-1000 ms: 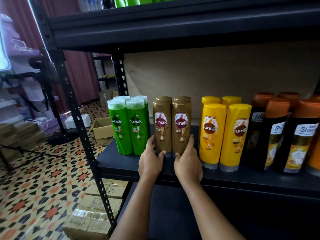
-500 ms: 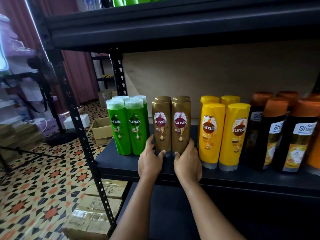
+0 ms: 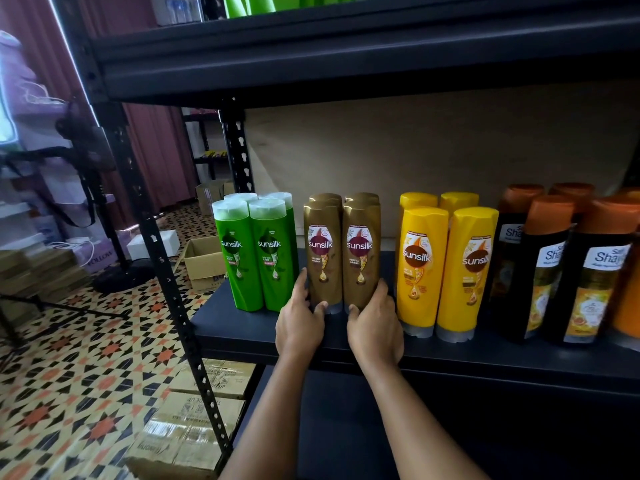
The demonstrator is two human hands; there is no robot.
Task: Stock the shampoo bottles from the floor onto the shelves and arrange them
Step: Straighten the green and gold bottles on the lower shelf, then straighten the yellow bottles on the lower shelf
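Patterned tile floor in orange, black and cream at left, with a dark metal shelf filling the rest of the view. Maroon curtains behind, a second rack farther back. On the floor: an open cardboard box beside the perforated upright, a small white box past it, and flat taped cartons stacked under the shelf edge.

On the shelf, upright and in rows, left to right: green bottles with pale caps, two in front and two behind; brown bottles in the same two-by-two block; yellow bottles, likewise two deep; then black bottles with orange caps running out of frame at right. Green and brown groups nearly touching; a clear gap between brown and yellow.

Left hand against the lower left of the brown block, thumb laid across the front of the left bottle near its base, fingers curled round its outer side between brown and green. Right hand mirrored on the right front bottle, thumb on the front near the base, fingers wrapped round the outer side. Both gripping, both forearms reaching up from below the shelf edge. Brown bottles standing flat on the shelf board, labels facing forward.

More green bottles on the shelf above, only their bases in view.
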